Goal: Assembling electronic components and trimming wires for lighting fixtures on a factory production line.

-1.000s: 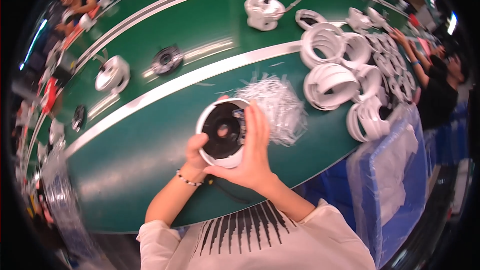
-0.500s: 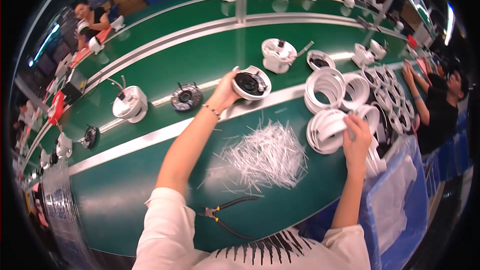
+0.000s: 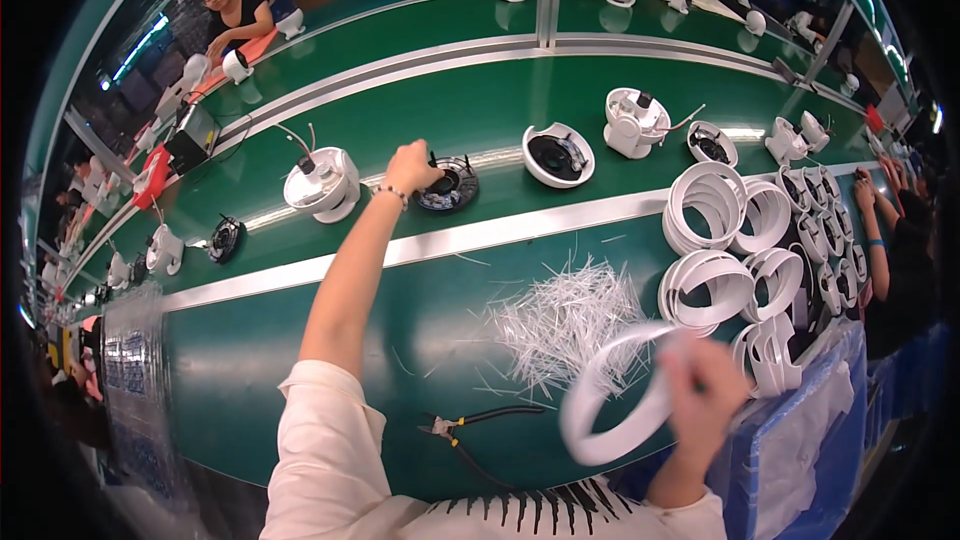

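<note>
White ring (image 3: 615, 400) gripped in right hand (image 3: 705, 390) at table's (image 3: 300, 360) near edge; left hand (image 3: 412, 166) closes on black disc part (image 3: 447, 186) mid-table.

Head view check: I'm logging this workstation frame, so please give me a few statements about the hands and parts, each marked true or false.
1. The left hand reaches to the black round part on the green belt. True.
2. The right hand holds a white ring. True.
3. The pliers are in the left hand. False: they lie on the table near the person's body.
4. The pile of white strips sits to the left of the left arm. False: it lies right of it, beside the stacked white rings.
</note>
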A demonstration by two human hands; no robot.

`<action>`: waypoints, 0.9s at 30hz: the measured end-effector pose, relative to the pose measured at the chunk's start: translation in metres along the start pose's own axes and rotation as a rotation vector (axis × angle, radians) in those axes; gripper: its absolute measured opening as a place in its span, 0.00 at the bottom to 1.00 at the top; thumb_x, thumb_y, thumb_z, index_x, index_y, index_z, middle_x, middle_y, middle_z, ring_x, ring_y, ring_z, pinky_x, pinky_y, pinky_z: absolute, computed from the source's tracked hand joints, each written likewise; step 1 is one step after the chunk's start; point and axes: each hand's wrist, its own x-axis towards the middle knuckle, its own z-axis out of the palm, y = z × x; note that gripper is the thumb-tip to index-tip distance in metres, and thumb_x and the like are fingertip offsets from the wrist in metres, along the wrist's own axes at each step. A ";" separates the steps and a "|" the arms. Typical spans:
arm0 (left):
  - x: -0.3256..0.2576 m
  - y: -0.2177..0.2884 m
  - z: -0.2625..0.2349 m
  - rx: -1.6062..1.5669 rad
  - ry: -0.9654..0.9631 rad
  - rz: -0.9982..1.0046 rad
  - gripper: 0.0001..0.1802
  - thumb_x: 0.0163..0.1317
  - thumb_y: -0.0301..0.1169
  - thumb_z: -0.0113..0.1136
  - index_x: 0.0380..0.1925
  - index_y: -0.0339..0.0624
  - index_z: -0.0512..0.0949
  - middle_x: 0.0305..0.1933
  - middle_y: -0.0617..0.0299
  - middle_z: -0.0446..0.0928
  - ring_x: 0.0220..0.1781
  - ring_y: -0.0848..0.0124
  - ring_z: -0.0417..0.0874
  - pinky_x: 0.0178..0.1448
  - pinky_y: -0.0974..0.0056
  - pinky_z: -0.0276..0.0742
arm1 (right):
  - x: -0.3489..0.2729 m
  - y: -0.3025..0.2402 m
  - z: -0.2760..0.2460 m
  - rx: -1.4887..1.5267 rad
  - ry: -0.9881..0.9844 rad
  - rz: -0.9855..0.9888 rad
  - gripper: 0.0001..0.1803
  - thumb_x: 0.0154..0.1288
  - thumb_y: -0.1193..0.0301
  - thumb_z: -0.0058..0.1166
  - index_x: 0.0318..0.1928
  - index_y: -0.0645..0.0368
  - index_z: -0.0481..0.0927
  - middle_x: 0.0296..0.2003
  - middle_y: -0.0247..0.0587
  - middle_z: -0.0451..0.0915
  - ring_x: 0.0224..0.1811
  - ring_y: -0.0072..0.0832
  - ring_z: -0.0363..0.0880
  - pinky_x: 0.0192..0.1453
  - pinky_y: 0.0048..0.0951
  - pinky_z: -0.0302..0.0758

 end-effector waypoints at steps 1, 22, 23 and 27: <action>-0.008 -0.008 0.005 -0.058 0.107 0.000 0.25 0.40 0.36 0.65 0.39 0.34 0.73 0.39 0.45 0.75 0.45 0.54 0.75 0.50 0.59 0.71 | -0.009 -0.014 0.019 0.118 -0.102 -0.024 0.08 0.43 0.81 0.57 0.29 0.62 0.79 0.24 0.42 0.78 0.23 0.28 0.76 0.26 0.22 0.71; -0.219 0.006 -0.034 -1.743 -0.027 0.041 0.16 0.57 0.23 0.51 0.45 0.38 0.61 0.42 0.56 0.72 0.39 0.72 0.77 0.39 0.68 0.78 | -0.081 -0.112 0.106 0.014 -1.035 -0.248 0.55 0.29 0.52 0.68 0.60 0.58 0.54 0.59 0.60 0.48 0.59 0.56 0.49 0.61 0.48 0.51; -0.223 0.007 -0.034 -1.757 -0.020 0.044 0.17 0.57 0.23 0.51 0.45 0.38 0.60 0.42 0.56 0.73 0.39 0.72 0.77 0.39 0.68 0.78 | -0.081 -0.111 0.105 0.013 -1.038 -0.249 0.55 0.29 0.52 0.68 0.60 0.58 0.54 0.59 0.60 0.48 0.59 0.56 0.49 0.61 0.48 0.51; -0.239 0.011 -0.026 -1.673 0.092 0.081 0.18 0.57 0.22 0.50 0.45 0.37 0.57 0.43 0.56 0.71 0.41 0.74 0.75 0.42 0.71 0.75 | -0.064 -0.099 0.096 0.392 -0.291 -0.052 0.58 0.28 0.54 0.69 0.59 0.66 0.52 0.58 0.59 0.51 0.60 0.52 0.50 0.62 0.46 0.49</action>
